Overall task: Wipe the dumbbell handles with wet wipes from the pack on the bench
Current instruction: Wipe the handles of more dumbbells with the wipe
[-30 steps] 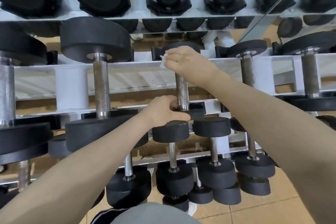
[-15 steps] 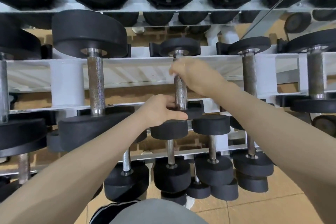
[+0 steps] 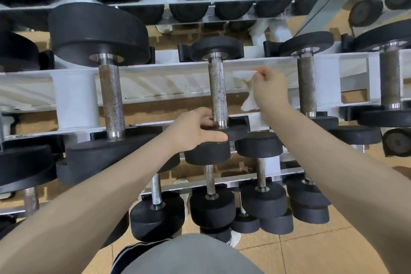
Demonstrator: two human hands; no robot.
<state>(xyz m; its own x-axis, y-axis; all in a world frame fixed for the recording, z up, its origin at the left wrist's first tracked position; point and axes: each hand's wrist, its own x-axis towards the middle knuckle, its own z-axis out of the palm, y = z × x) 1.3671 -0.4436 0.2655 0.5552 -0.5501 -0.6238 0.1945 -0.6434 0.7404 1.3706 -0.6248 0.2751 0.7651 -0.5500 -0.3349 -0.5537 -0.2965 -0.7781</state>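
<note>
A person's two bare forearms reach toward a white metal dumbbell rack (image 3: 155,82) with several tiers. The landmark is the middle dumbbell handle (image 3: 217,89), a knurled steel bar with dark speckles, standing on end between two round black rubber weights. The left hand (image 3: 195,129) sits at the lower end of this handle, fingers curled round its base and thumb laid flat along the rim of the near weight (image 3: 235,132). The right hand (image 3: 270,90) is just to the right of the handle, apart from it, fingertips pressed together pinching a crumpled white wet wipe (image 3: 246,80); a loose tail of the wipe hangs below the hand. Left of the handle stands a thicker knurled bar on a larger dumbbell (image 3: 97,31). To the right, a duller, brownish handle (image 3: 307,82) is partly hidden behind the right wrist. Smaller dumbbells crowd the tier below. The wipe pack and bench are out of view. Grey fabric blurs the bottom edge.
</note>
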